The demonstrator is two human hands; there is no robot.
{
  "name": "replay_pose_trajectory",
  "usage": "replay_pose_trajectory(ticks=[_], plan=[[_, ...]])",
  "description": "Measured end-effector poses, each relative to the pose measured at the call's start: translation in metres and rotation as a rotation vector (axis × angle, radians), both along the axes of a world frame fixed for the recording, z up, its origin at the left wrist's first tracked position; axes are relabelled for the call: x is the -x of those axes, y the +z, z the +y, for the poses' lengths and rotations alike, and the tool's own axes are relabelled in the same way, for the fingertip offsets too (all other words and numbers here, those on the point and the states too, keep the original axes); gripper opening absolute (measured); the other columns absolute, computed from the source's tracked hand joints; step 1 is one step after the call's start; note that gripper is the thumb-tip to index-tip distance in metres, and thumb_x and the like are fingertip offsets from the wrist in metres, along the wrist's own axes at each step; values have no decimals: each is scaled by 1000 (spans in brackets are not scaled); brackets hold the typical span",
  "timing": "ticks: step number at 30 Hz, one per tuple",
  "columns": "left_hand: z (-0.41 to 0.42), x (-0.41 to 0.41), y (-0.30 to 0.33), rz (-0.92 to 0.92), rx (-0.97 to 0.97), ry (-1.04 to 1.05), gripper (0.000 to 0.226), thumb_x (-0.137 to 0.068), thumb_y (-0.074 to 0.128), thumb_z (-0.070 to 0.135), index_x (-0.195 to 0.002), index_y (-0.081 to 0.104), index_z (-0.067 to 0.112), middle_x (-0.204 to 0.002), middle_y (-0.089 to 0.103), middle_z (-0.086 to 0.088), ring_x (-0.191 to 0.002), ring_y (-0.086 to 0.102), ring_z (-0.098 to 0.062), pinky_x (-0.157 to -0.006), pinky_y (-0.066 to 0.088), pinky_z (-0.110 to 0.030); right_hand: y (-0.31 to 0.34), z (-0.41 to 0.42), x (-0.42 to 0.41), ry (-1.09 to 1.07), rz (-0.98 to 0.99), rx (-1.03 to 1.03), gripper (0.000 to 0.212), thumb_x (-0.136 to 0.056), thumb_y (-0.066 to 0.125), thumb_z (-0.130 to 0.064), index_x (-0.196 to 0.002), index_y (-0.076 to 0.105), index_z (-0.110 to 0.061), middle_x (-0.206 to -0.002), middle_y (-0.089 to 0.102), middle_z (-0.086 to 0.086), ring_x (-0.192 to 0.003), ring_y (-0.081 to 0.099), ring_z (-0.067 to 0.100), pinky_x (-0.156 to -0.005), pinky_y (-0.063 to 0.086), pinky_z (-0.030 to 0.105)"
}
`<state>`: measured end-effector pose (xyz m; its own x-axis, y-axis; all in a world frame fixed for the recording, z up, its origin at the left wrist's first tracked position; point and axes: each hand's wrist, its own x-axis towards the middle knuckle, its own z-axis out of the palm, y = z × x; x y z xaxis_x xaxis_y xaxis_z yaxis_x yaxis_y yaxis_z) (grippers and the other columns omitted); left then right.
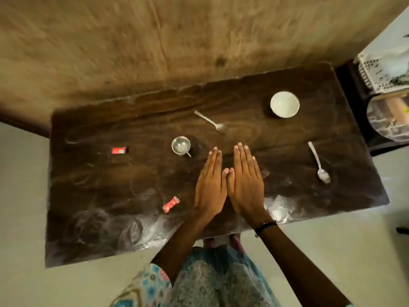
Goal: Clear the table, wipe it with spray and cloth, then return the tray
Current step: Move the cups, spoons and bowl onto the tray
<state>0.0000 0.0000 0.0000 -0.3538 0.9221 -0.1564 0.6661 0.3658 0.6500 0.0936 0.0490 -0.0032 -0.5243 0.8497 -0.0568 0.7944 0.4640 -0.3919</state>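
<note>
A dark wooden table [106, 218] with pale dusty smears fills the middle of the head view. On it stand a white bowl [284, 104] at the back right and a small steel cup [181, 145] near the centre. One spoon [211, 122] lies behind the cup, another spoon [319, 166] at the right. A red wrapper [119, 150] lies at the left, a second red wrapper [170, 204] near the front. My left hand [210, 187] and my right hand [245, 180] rest flat, palms down, side by side with thumbs touching, holding nothing. No tray, spray or cloth shows.
A wood-grain wall [177, 41] runs behind the table. At the right stand a dark shelf [358, 107], a white perforated basket [380, 72] and a round clear container [389, 118]. Pale floor [22, 196] surrounds the table.
</note>
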Motion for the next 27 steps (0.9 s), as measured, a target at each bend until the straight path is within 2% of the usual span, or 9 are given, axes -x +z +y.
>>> replay_pose_trajectory(ticks=[2,5,8,11,13,15,20,24,27], plan=[[-5,-9,-26,-111,74,41,66,-96,10,53,-149,19,15,-158,16,2,-145,12,-5,-119,20,-31,-23,-6,-6,-49,14,66,58,-100,16,-33,-150,24,-5,-158,23,9,-147,16,18,-120,12,34],[-19,-24,-67,-268,210,31,54,-100,25,39,-150,16,20,-158,17,5,-144,17,-5,-118,24,-33,-63,-23,-21,-89,41,190,60,-99,13,-34,-151,22,-5,-159,21,8,-148,15,18,-120,16,36],[-21,-35,-93,-313,229,-11,57,-99,39,26,-150,16,17,-158,17,3,-144,19,-9,-116,21,-25,-93,-25,-36,-164,108,297,58,-99,22,-31,-152,18,-8,-160,19,7,-148,15,18,-120,22,38],[-18,-46,-107,-412,231,66,61,-96,44,25,-150,19,13,-156,25,-2,-142,28,-16,-116,28,-31,-109,-27,-51,-293,179,383,59,-97,32,-31,-152,22,-11,-156,29,6,-143,29,20,-113,34,42],[-14,-51,-112,-456,215,135,59,-95,44,27,-149,22,13,-152,34,-5,-138,38,-19,-111,36,-38,-111,-27,-60,-368,203,444,60,-96,32,-39,-151,26,-15,-149,43,7,-132,46,23,-103,45,40],[-11,-55,-116,-457,204,182,54,-97,45,20,-147,26,13,-149,41,-6,-134,43,-20,-109,38,-34,-114,-26,-68,-368,224,460,63,-94,30,-49,-148,35,-17,-136,56,10,-117,59,27,-92,51,38],[-7,-49,-118,-472,185,241,44,-99,40,9,-143,39,15,-145,47,-1,-131,45,-14,-109,34,-24,-118,-10,-72,-371,149,489,62,-90,30,-57,-134,54,-21,-101,73,11,-88,69,30,-72,53,35],[-6,-46,-114,-497,156,283,37,-100,43,15,-136,49,13,-137,55,-2,-125,50,-10,-106,37,-23,-118,3,-69,-353,78,626,74,-72,25,-64,-112,64,-15,-89,74,13,-84,68,36,-71,52,37],[-5,-50,-101,-572,182,438,45,-96,50,28,-140,44,17,-134,57,-2,-120,53,-7,-97,42,-12,-117,5,-61,-549,235,805,45,-72,43,-59,-90,68,-26,-82,73,9,-79,70,30,-76,56,49]])
